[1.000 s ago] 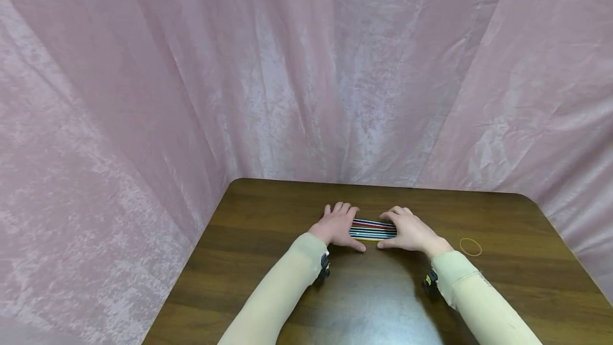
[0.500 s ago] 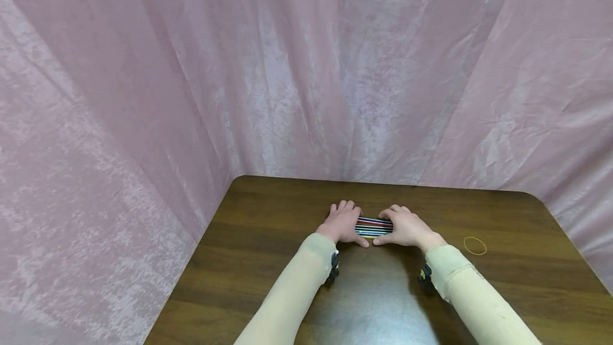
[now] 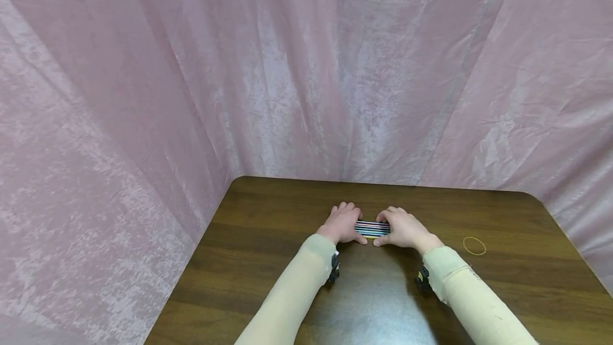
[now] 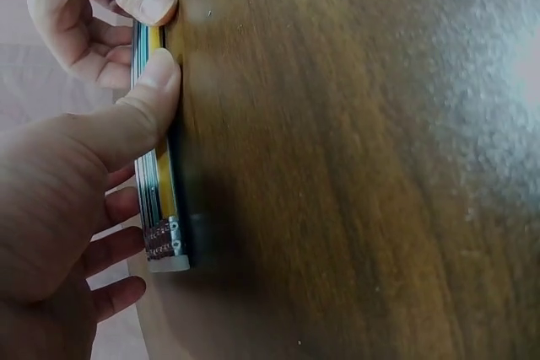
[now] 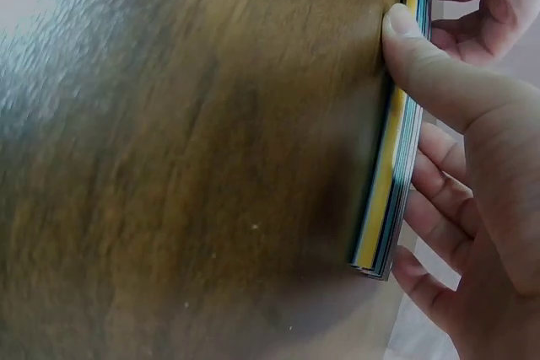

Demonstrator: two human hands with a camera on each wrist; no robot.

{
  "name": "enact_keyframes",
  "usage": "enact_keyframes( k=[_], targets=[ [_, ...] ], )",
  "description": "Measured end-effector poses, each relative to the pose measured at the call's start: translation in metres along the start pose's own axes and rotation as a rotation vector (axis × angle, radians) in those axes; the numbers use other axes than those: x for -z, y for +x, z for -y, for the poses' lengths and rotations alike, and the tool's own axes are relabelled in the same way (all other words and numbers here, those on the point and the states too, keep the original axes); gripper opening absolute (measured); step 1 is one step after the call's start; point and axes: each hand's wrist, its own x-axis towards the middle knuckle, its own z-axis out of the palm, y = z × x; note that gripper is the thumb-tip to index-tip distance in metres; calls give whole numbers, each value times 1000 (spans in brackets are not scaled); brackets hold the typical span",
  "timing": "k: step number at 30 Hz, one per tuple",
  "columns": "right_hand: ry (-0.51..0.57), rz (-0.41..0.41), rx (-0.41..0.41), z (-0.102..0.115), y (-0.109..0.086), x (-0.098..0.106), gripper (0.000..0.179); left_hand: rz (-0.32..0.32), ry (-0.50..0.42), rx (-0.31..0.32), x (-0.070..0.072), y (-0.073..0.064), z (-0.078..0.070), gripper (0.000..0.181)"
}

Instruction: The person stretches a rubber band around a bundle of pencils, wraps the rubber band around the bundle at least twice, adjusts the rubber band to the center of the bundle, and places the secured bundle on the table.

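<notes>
Pink curtain [image 3: 287, 68] fills your frame's top and sides; brown wood-grain tabletop [image 3: 268, 249] takes the lower middle and lower right; your pale left sleeve [image 3: 301, 281] comes up from bottom centre, right sleeve [image 3: 474, 292] from bottom right; your left hand [image 3: 342, 225] and right hand [image 3: 404, 229] sit just right of centre, lower half, both gripping the pencil bundle [image 3: 372, 229], thumbs on the near side, fingers behind; bundle runs crosswise between your hands, yellow along its near edge, blue, black and white stripes behind; your left wrist view has its metal ferrules and a pale end at lower left, your right one a flat end at lower right; thin yellow ring [image 3: 464, 244] lies on the tabletop, lower right, apart from your right hand.
</notes>
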Motion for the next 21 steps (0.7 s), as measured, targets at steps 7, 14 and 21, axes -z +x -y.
enact_keyframes(
  k=[7,14,21],
  targets=[
    [-31,13,6,4,0,1,45,-12,-13,3,-1,1,0,49],
    [-82,36,43,13,-4,1,31,3,52,-3,-2,-1,-4,36],
    [-140,47,81,18,-8,1,26,35,163,-51,3,-7,-11,36]
  ],
)
